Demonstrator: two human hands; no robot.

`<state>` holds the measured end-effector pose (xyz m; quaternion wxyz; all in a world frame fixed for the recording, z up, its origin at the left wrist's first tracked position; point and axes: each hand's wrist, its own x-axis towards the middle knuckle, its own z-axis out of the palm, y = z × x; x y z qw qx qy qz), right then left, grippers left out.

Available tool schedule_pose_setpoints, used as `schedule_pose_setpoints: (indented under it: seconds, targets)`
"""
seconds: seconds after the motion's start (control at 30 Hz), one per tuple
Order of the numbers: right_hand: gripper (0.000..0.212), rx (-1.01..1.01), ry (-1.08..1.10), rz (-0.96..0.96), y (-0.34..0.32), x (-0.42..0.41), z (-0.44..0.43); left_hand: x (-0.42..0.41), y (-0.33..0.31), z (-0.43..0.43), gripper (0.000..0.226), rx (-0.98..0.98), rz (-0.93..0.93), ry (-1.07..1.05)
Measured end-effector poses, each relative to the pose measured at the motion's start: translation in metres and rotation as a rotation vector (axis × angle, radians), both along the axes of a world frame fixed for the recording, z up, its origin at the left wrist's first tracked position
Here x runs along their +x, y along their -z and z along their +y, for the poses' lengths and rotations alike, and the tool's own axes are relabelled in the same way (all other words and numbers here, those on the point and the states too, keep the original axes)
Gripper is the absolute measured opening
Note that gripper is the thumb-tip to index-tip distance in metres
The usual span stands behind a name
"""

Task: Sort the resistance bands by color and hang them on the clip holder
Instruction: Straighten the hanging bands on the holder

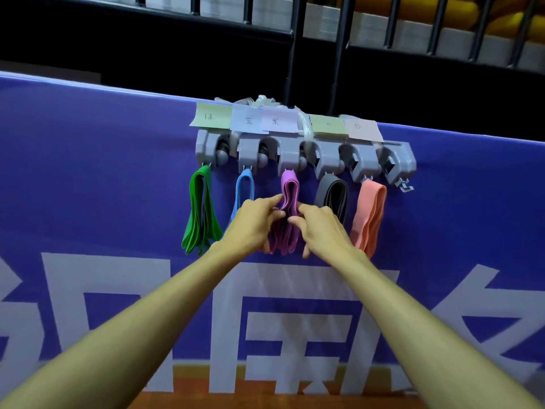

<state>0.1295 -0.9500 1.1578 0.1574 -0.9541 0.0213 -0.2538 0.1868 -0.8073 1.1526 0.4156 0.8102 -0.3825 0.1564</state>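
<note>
A grey clip holder [303, 156] with several clips is fixed on a purple banner. From its hooks hang green bands [200, 211], a blue band [244, 187], purple bands [289, 190], dark grey bands [333, 196] and salmon-pink bands [370, 214]. My left hand [253, 225] pinches the purple bands from the left. My right hand [321, 228] pinches the same purple bands from the right, just below their hook. The lower part of the blue band is hidden behind my left hand.
Paper colour labels [277, 121] are stuck above the clips. The rightmost clip [398, 166] holds nothing. The purple banner [88, 172] with large white characters covers the barrier, and a black metal railing [295, 33] stands behind it. An orange floor strip [265, 399] shows at the bottom.
</note>
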Motion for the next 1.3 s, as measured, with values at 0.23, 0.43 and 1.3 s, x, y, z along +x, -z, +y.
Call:
schedule_pose_setpoints:
  seconds: [0.23,0.43,1.3]
  targets:
    - [0.071,0.29,-0.09,-0.089,-0.017,-0.011,-0.007,-0.001,-0.011,0.006,0.051,-0.202,0.023,-0.032]
    - [0.041,0.345,-0.097,-0.262,-0.031,-0.014,-0.006,-0.006,-0.025,-0.002,0.032,-0.333,0.001,-0.019]
    - [0.02,0.157,-0.115,-0.45,-0.048,-0.023,0.014,-0.009,-0.039,0.065,0.02,-0.478,-0.051,-0.157]
